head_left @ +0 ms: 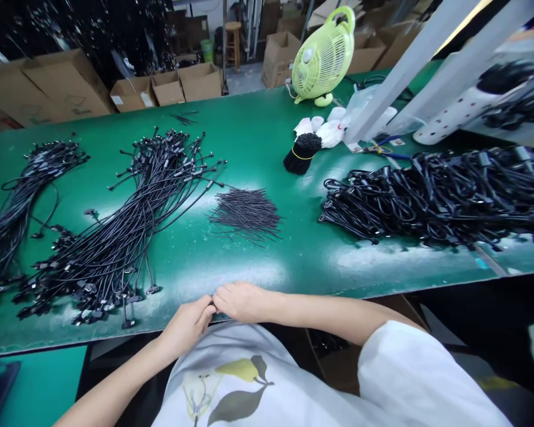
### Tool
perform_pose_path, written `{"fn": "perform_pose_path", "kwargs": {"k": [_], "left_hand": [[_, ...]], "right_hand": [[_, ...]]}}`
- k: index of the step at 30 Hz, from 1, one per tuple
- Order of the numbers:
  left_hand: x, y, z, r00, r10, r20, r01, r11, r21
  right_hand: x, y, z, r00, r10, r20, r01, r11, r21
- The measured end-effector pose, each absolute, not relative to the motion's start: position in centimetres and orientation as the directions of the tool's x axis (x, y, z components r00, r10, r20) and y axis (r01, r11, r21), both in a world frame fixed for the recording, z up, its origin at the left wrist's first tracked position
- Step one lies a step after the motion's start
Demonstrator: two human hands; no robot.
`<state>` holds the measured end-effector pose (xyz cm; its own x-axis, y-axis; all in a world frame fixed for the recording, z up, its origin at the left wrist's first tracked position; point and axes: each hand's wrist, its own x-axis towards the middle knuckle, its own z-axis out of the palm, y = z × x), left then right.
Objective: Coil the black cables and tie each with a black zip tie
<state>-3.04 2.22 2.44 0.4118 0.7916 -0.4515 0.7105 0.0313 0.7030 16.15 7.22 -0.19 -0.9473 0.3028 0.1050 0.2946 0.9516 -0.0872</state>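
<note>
My left hand and my right hand meet at the table's near edge, just in front of the shirt. Both have their fingers closed in a pinch, tip against tip. A small dark bit shows between the fingertips, too hidden to name. Ahead of them lies a loose pile of short thin black ties. On the left a large bundle of black cables with plugs at both ends is spread slantwise, its near plugs close to my left hand.
Another cable bundle lies farther left. Coiled black cables are heaped at the right. A banded bunch of black strands stands near a green fan. Grey posts rise at the right; cardboard boxes line the far side.
</note>
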Motion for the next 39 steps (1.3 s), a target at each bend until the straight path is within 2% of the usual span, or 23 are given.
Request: {"fn": "perform_pose_path", "kwargs": {"k": [4,6,8,10,11,12,14,19,24,27,30,32,37,39], "left_hand": [[-2.4,2.5,1.8,0.395,0.817,-0.421,0.764,-0.038,0.644],[-2.3,2.7,1.5,0.405,0.81,-0.424,0.729,-0.007,0.685],[-2.5,3.0,1.3,0.377,0.819,-0.432,0.642,0.105,0.76],[-2.8,3.4,1.2,0.296,0.848,-0.439,0.488,0.261,0.833],[-2.9,3.6,1.2,0.243,0.864,-0.441,0.391,0.329,0.86],[-2.8,3.8,1.2,0.198,0.874,-0.444,0.291,0.38,0.878],[-2.4,4.0,1.3,0.15,0.884,-0.444,0.125,0.428,0.895],[-0.9,4.0,1.8,0.142,0.908,-0.395,-0.05,0.405,0.913],[-0.3,3.9,2.2,0.079,0.91,-0.406,-0.259,0.412,0.874],[0.3,4.1,2.3,0.095,0.915,-0.392,-0.338,0.4,0.852],[0.8,4.3,2.2,0.121,0.918,-0.377,-0.37,0.394,0.841],[0.8,4.1,2.2,0.102,0.926,-0.364,-0.38,0.375,0.846],[-0.6,2.9,2.6,-0.009,0.96,-0.279,-0.386,0.254,0.887],[-1.3,2.6,2.7,-0.006,0.957,-0.292,-0.406,0.264,0.875]], "right_hand": [[15.9,6.7,-1.3,-0.93,0.361,0.062,0.349,0.925,-0.149],[16.5,7.3,-1.2,-0.936,0.347,0.056,0.33,0.923,-0.197],[18.2,9.2,-0.6,-0.92,0.369,0.132,0.329,0.911,-0.248],[21.1,12.5,0.0,-0.793,0.541,0.281,0.469,0.836,-0.287],[22.8,14.5,0.1,-0.658,0.668,0.347,0.594,0.744,-0.305],[24.5,16.5,0.0,-0.491,0.783,0.382,0.726,0.61,-0.316],[27.5,20.1,-0.6,-0.33,0.873,0.359,0.851,0.44,-0.287],[30.3,23.7,-2.7,-0.361,0.881,0.307,0.865,0.439,-0.243],[29.1,20.7,-1.1,-0.222,0.898,0.379,0.903,0.336,-0.266],[25.5,16.3,0.2,-0.231,0.899,0.373,0.834,0.38,-0.4],[20.3,11.2,1.0,-0.436,0.857,0.275,0.557,0.497,-0.665],[17.4,8.8,1.2,-0.48,0.844,0.238,0.407,0.455,-0.792],[14.2,7.4,1.0,-0.232,0.944,0.234,0.358,0.306,-0.882],[13.4,7.6,1.0,-0.255,0.947,0.197,0.31,0.273,-0.911]]}}
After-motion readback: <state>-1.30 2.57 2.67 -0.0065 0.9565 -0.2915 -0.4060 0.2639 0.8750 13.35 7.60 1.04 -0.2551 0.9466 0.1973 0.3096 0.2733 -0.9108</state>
